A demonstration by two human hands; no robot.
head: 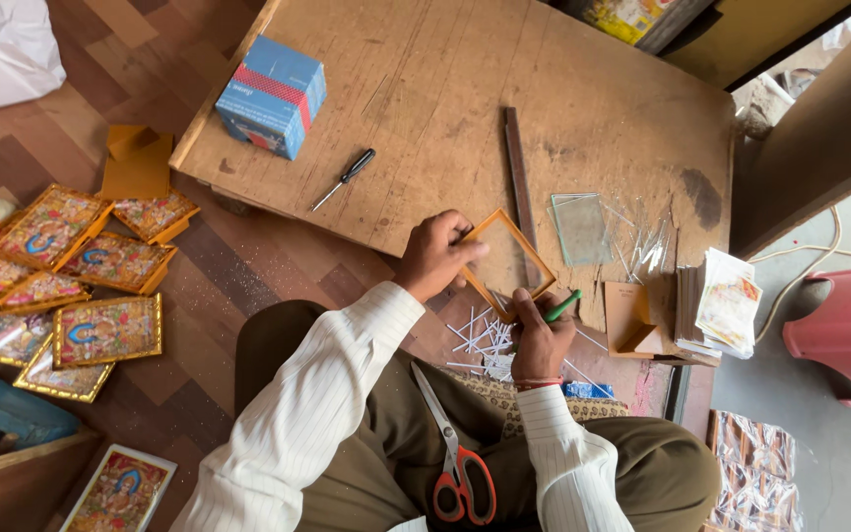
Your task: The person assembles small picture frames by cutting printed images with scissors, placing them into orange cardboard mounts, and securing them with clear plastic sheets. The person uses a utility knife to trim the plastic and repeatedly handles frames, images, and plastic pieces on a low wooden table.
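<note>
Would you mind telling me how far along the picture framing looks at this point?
Done: a batch of framed pictures lies on the floor. In hand: the left hand steadies an empty frame while the right hand holds a green tool. Left: a glass pane and stacked prints lie unused.

White pinstriped sleeves (317, 394), olive trousers (642, 473)

Worn matt wood table (425, 89) — clear glass pane (579, 229)

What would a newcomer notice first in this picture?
First, the two hands at the table edge: the left hand grips a small golden frame, and the right hand holds a green tool. Next, red-handled scissors on the lap and bright framed pictures on the floor.
</note>
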